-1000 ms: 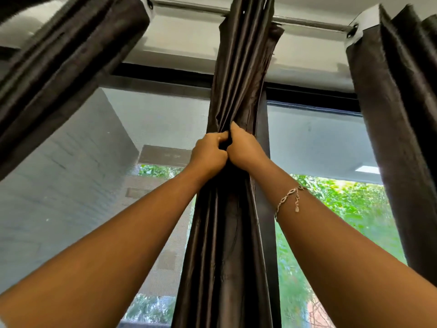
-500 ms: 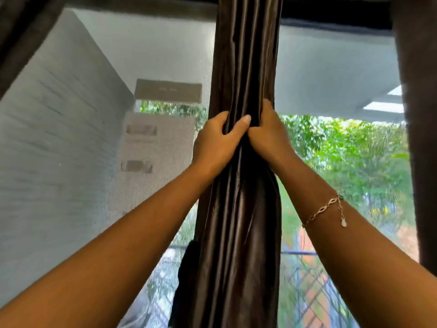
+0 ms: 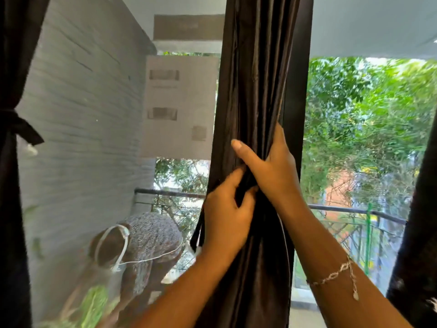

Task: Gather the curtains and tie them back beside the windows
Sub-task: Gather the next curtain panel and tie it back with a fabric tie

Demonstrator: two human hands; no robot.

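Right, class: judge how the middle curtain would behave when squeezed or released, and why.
Probably floppy: the curtain creases into narrow folds under the grip of the right hand. Its sheen suggests slippery cloth, so released folds would likely spread.

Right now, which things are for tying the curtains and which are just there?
For the job: middle curtain, gripped by the right hand; tie strap, pinched by the left hand; left curtain, already tied; right curtain.
Just there: paper sign on the glass, balcony railing, bracelet, trees.
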